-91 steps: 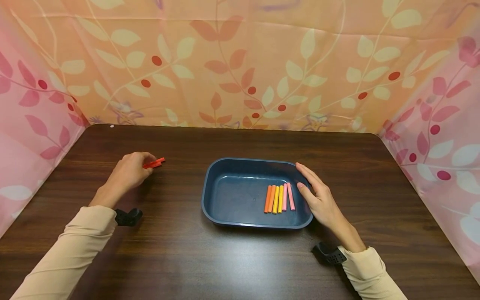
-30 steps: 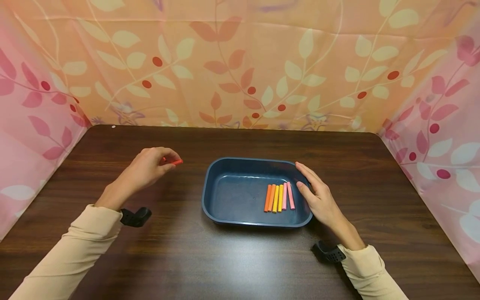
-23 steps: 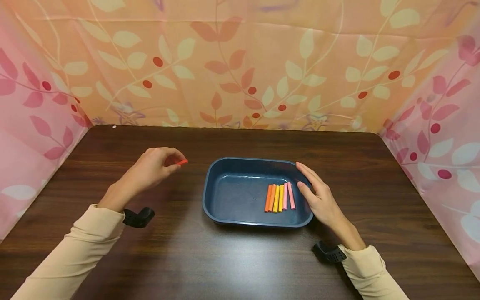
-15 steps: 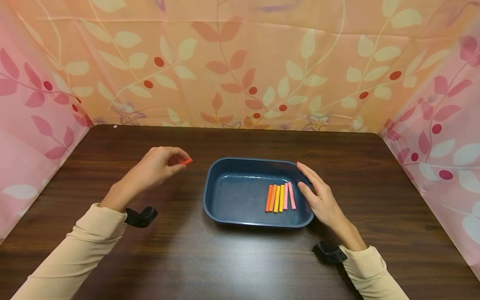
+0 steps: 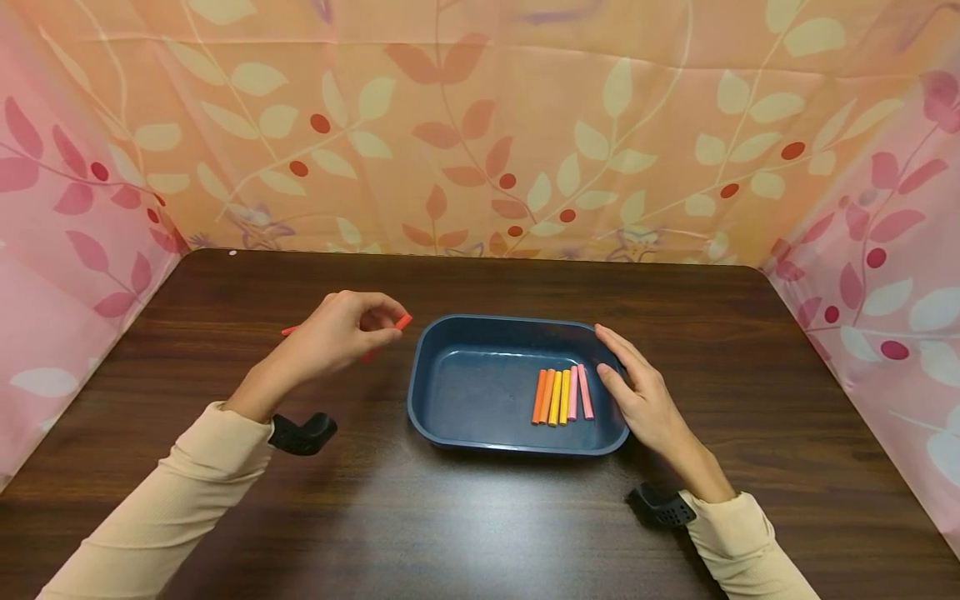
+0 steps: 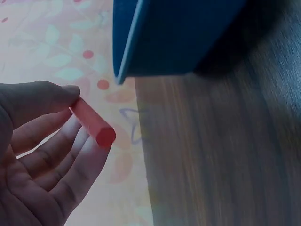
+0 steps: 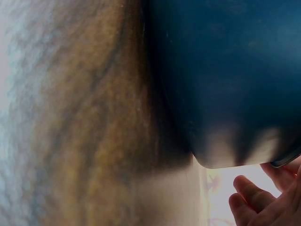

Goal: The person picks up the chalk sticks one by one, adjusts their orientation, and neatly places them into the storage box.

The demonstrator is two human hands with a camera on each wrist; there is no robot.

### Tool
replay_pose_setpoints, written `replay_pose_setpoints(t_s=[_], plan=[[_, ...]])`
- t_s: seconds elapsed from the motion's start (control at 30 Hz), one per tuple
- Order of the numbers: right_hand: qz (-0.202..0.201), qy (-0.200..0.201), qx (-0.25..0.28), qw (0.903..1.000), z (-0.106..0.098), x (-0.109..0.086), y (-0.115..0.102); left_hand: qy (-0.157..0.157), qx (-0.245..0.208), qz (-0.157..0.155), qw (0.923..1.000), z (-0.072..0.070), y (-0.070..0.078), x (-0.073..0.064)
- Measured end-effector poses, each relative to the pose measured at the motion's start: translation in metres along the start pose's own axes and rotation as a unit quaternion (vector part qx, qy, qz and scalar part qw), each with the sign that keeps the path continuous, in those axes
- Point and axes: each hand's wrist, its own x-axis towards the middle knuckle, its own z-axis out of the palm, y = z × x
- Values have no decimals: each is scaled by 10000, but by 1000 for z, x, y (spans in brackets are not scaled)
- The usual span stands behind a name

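Observation:
My left hand [image 5: 341, 329] pinches a red crayon [image 5: 403, 322] between thumb and fingers, just left of the blue tray [image 5: 480, 452]. In the left wrist view the red crayon [image 6: 93, 123] points outward from the fingertips, its flat-sided end towards the camera, with the tray's corner above. A red tip [image 5: 291, 330] shows behind the left hand, and another red bit [image 5: 367, 356] below its fingers. My right hand [image 5: 637, 392] rests at the tray's right end, its fingers fairly straight, the index at the far corner and the thumb at the rim.
Inside the tray, a row of crayons lies towards the right: orange [image 5: 539, 397], yellow [image 5: 555, 398] and pink [image 5: 573, 392]. The dark wooden table [image 5: 480, 533] meets patterned cloth [image 5: 480, 125] at the back and sides.
My left hand has moved right, from the table's left part to beside the tray, carrying a red crayon. Red bits now show around it. The right hand has stayed at the tray.

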Motion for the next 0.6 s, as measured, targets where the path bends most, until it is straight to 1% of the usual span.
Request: replay_pose_setpoints(t_s=[0.23,0.4,0.6], plan=[[10,-17,-40,10000,0,0,0,-70,-270,-108,9996,5,9,4],[64,-37,-91,9999,0,0,-1,-202,-538,-229,9981,11,16,8],[-16,31,50,10000,0,0,-4,-312,-909,-291,9949,20,25,15]])
